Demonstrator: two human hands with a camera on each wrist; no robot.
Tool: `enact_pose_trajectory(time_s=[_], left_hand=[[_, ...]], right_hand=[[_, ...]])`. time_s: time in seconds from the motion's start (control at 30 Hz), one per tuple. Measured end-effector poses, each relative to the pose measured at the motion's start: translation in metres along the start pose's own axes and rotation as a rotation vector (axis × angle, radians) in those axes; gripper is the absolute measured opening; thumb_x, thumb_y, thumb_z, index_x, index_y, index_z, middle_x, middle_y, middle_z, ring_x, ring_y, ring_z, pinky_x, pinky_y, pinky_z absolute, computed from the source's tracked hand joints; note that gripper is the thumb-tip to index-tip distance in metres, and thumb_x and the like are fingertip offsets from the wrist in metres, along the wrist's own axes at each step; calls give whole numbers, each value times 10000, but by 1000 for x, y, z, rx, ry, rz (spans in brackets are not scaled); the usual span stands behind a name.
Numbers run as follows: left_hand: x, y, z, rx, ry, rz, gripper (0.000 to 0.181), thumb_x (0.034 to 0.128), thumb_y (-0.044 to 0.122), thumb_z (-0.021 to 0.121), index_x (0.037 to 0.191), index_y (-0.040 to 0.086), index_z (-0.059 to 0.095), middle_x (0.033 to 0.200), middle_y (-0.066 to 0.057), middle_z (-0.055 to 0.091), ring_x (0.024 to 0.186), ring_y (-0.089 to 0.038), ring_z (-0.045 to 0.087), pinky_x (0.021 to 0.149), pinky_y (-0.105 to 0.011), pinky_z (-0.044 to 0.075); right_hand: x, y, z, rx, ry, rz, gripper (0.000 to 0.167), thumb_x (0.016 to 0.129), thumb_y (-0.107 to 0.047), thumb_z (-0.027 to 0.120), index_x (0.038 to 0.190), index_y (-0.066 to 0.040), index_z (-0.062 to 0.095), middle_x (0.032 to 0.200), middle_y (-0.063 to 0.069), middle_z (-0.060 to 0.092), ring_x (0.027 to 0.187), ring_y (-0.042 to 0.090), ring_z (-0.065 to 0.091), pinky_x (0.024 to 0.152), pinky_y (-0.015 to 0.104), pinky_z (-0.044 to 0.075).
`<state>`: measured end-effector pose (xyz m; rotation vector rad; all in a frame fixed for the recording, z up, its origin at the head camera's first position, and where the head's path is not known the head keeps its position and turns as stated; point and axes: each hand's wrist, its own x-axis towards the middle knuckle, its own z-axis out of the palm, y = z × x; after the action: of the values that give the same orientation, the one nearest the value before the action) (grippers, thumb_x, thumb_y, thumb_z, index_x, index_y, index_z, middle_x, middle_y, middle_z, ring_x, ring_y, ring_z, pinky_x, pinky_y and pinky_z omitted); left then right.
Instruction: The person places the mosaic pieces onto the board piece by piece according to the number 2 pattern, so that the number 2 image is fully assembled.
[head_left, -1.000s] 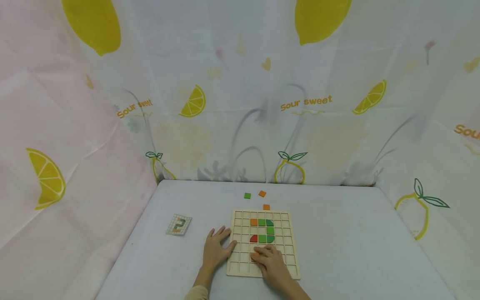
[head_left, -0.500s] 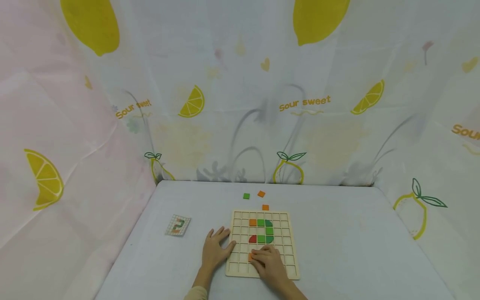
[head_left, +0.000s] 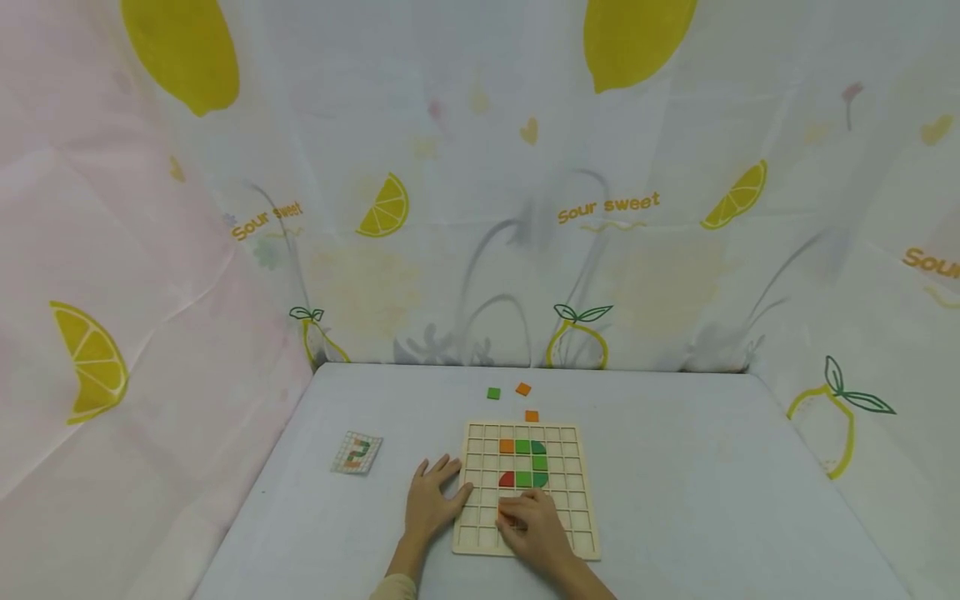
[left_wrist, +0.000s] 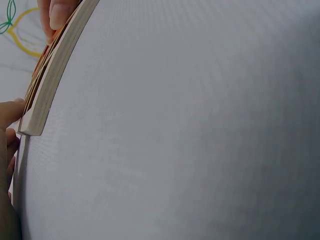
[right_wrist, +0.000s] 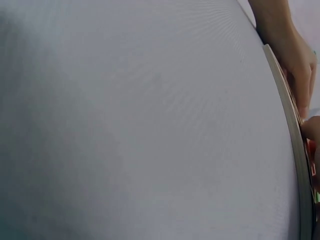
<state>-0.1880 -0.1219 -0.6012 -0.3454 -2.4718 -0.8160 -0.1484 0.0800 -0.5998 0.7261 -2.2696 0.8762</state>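
A wooden grid board [head_left: 480, 538] lies on the table. My left hand [head_left: 431, 500] rests at its left edge, fingers spread, thumb over the rim. Over the lower part of the board, my right hand [head_left: 536, 529] pinches an orange square tile [head_left: 506, 518] between thumb and fingers, partly hidden by them. Higher on the grid sit an orange tile [head_left: 507, 447], green squares [head_left: 522, 447], dark green rounded tiles [head_left: 538, 447] and a red rounded tile [head_left: 507, 479]. In the left wrist view, right-hand fingertips [left_wrist: 60, 15] show above the board's edge.
Behind the board lie a loose green tile [head_left: 493, 393] and two loose orange tiles [head_left: 523, 389]. A pattern card [head_left: 357, 452] lies to the left on the white table [head_left: 697, 483]. Lemon-printed cloth [head_left: 465, 275] hangs around the table's back and sides.
My right thumb and fingers have shifted slightly on the orange tile, which is now more covered than half a second ago. My left hand keeps its place at the board's edge.
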Motion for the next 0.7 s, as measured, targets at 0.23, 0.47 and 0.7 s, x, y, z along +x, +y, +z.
enact_pose_trajectory(time_s=[0.23,0.47,0.7], left_hand=[[0,0,1,-3,17,22,375,693,264,764,989,38,723,1006,-110,714,998,-307,655,979,-536,410],[1,1,0,-10,10,11,374,694,258,767,992,36,724,1013,-110,713,1007,-306,653,990,-533,406],[1,2,-1,-21,-1,-8,377,703,259,762,1004,36,723,1030,-96,711,1025,-294,648,1019,-520,392]], right_hand=[[5,3,-5,-55,-79,2,288,679,-268,806,914,-111,751,967,-25,724,860,125,540,717,318,469],[6,4,-4,-37,-69,0,309,684,-287,803,931,-112,745,971,-20,716,868,124,525,718,315,454],[8,9,-1,-78,-25,-29,305,700,-263,790,943,-86,734,1007,37,709,896,180,550,720,346,447]])
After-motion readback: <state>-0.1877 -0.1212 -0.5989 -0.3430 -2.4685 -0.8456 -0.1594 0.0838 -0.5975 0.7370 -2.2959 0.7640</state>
